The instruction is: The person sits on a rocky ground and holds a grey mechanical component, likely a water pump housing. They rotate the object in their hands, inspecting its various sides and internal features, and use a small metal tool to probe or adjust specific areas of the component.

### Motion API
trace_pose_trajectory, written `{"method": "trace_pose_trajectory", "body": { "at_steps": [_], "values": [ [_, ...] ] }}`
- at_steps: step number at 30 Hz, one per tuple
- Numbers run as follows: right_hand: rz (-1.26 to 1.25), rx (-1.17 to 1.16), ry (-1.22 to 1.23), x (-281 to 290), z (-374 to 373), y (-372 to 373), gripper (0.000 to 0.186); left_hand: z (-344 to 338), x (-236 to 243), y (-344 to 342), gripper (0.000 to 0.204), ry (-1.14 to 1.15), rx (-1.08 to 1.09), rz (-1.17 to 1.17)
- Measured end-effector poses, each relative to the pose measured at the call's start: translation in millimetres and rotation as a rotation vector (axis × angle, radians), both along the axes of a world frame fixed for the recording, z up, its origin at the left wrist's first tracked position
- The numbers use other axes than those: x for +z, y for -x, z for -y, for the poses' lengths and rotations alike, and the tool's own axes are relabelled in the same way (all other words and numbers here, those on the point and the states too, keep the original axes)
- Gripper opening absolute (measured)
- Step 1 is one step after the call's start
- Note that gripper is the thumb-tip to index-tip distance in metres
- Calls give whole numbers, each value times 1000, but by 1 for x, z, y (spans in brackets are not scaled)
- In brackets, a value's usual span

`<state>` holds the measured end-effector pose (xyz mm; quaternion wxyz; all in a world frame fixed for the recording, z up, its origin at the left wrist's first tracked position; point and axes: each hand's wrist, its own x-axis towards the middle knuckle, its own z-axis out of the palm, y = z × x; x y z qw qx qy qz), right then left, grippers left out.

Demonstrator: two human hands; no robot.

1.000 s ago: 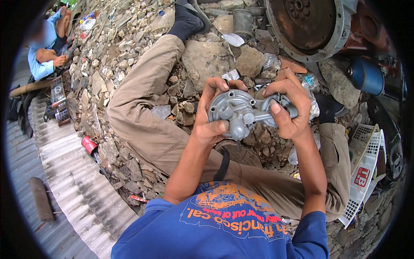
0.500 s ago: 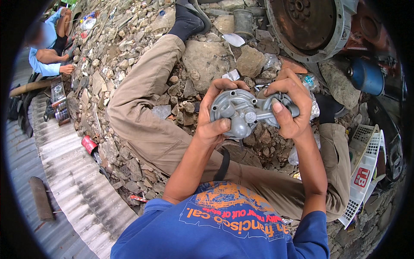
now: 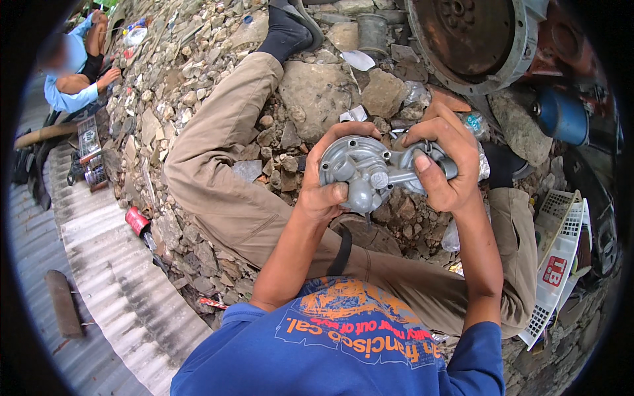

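Between my two hands, above the rubble and in front of my crossed-over trouser legs, is a grey cast-metal engine part. It has a round housing with several bolt holes at its left end, and an arm runs right to a short cylindrical end. My left hand is closed round the housing, thumb on the near face and fingers over the top rim. At the other end my right hand grips the cylinder, with the thumb pressed on top and the fingers curled behind. The far side of the part is hidden.
Loose stones surround my legs. A big round metal housing and a blue canister stand far right; a white plastic basket lies right. Corrugated sheets and a red can are left. Another person sits far left.
The metal part has shifted slightly left and tilted a little in my hands, showing more of its lower edge. The other person's hand at far left has moved up and right.
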<state>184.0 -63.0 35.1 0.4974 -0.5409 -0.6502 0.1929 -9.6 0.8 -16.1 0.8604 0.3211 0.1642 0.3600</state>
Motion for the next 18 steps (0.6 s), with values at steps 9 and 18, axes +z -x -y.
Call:
{"method": "trace_pose_trajectory", "body": {
  "at_steps": [9,18],
  "values": [
    [-32,2,8,-12,6,-2,25,0,4,3,95,-31,-60,-59],
    [-37,-16,2,-14,8,-3,27,-1,7,3,95,-45,-77,-61]
  ]
}}
